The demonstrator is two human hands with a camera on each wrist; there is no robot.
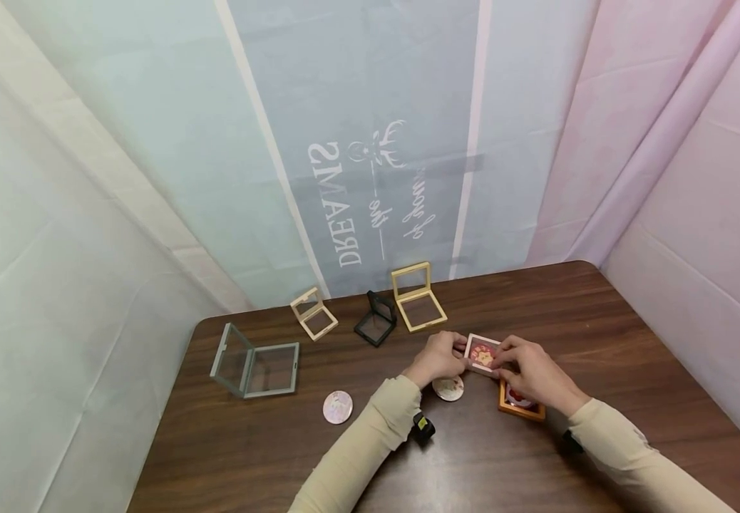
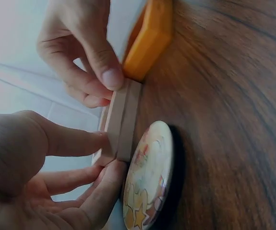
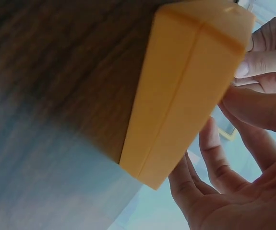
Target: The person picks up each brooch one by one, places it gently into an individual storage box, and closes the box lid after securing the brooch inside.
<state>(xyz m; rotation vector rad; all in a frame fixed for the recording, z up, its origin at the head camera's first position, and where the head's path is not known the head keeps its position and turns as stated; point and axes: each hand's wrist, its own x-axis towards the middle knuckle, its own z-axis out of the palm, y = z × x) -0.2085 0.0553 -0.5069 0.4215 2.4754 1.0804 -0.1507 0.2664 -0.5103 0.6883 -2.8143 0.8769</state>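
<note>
A small pale pink display frame [image 1: 482, 355] lies folded together on the table, with a round red and yellow badge [image 1: 483, 354] behind its clear window. My left hand [image 1: 440, 355] pinches its left side, thumb on the upper half and fingers at the lower edge. At the opposite side, the thumb and fingers of my right hand [image 1: 533, 370] grip the frame. In the left wrist view, a thin seam runs between the frame's halves. An orange frame [image 3: 186, 96] with a dark red badge inside sits beneath my right hand. Close to my left fingers lies a round cream badge [image 2: 147, 177].
Along the back stand several open frames: a grey-green one [image 1: 297, 370], a cream one [image 1: 321, 335], a black one [image 1: 376, 340] and a yellow one [image 1: 442, 318]. A pinkish-white round badge [image 1: 338, 407] lies left of my left forearm. Curtains hang behind the table [image 1: 248, 456].
</note>
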